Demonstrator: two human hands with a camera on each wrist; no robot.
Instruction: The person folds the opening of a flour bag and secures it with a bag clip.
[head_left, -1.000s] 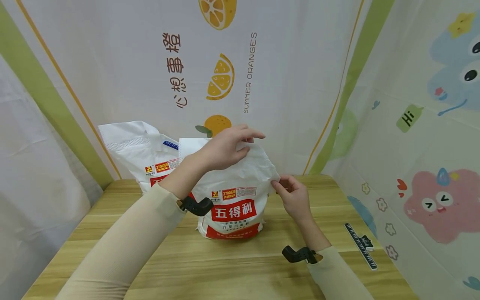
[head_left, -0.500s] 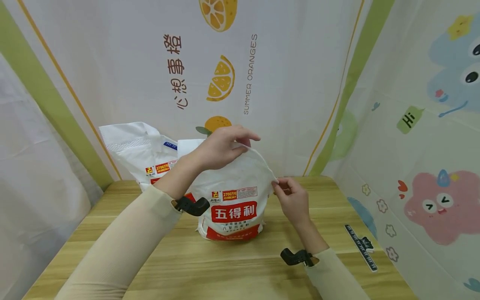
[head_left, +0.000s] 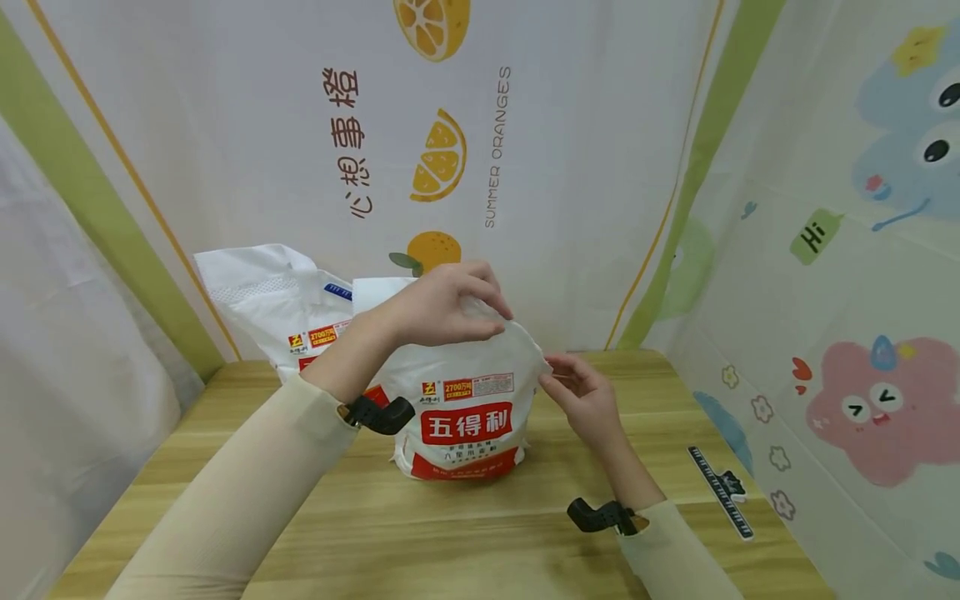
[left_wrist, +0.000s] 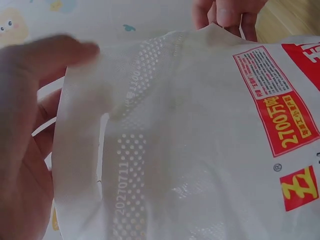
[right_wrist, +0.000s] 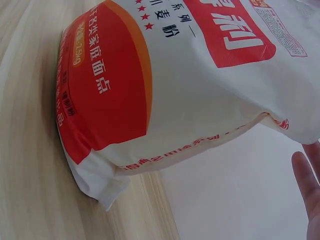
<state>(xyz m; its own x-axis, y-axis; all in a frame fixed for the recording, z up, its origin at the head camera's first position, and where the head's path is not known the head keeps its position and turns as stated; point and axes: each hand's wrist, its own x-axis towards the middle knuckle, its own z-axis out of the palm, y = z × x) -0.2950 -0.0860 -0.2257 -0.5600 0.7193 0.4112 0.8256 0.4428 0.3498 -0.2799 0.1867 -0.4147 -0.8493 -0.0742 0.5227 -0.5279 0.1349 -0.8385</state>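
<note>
- The flour bag [head_left: 465, 400] stands upright on the bench [head_left: 450, 533], about the middle of it, with its red label facing me.
- My left hand [head_left: 438, 304] sits over the top of the bag, fingers curled round the crumpled upper edge and pinching it.
- My right hand [head_left: 581, 396] is at the bag's right upper corner, fingertips and thumb closed on the corner flap.
- To do this well, I judge both hands should keep hold of the same top strip, so it lies even rather than bunching on one side.
- The bag looks full and soft, so I would handle the top gently and not lean on it, or it could tip.
- From the left wrist, the dotted seal strip [left_wrist: 131, 150] runs down the white top panel, my thumb blurred at the near edge, and my other hand's fingertips [left_wrist: 225, 12] at the far end.
- From the right wrist, the bag's red bottom corner [right_wrist: 105, 95] rests flat on the wood; only one fingertip shows at the edge.
- My left forearm reaches in from the lower left and crosses in front of a second bag [head_left: 270, 304] by the back curtain; my right wrist is bent upward.
- A black ruler [head_left: 722, 492] lies off to the right.
</note>
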